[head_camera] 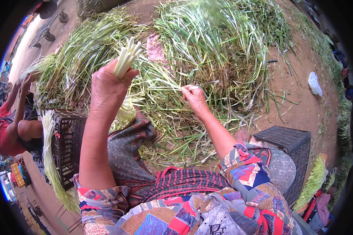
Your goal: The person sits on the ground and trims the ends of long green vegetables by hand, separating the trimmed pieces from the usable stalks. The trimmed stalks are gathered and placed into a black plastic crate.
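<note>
My left hand (110,76) is raised and closed around a bunch of pale, cut-ended stalks (127,60), whose ends point upward. To its right, my right hand (194,95) pinches the end of thin green stalks (172,83) between thumb and fingers. A light band shows on one finger, and a thin pale strip (209,82) reaches out beyond that hand; what it is, I cannot tell. Both hands are above a large heap of long green stalks (211,44) with brownish lower ends. Pale stripped stalks (126,110) lie behind my left forearm.
A black plastic crate (69,141) stands at left with pale stalks (48,141) draped beside it. Another black crate (297,147) is at right. Farther left, a person (11,126) handles stalks. A pink cloth or sack (155,48) and a white plastic bag (314,84) lie on the ground.
</note>
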